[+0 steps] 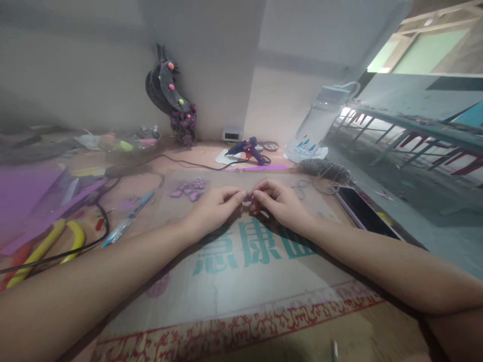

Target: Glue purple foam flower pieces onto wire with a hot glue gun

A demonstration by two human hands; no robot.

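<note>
My left hand (213, 207) and my right hand (277, 201) meet over a flattened cardboard sheet (241, 286) with green printed characters. The fingertips of both hands pinch one small purple craft piece (248, 198) between them, just above the cardboard. A cluster of similar purple petal-shaped pieces (188, 189) lies on the cardboard to the left of my left hand. Both forearms rest along the sheet.
A blue glue gun (247, 149) sits at the back with its black cord (181, 162). Yellow-handled pliers (49, 246) and a blue pen (128, 218) lie left. A phone (364, 213), a coil of wire (326, 171), a clear bottle (320, 120) and a dark decorated ornament (171, 100) stand around.
</note>
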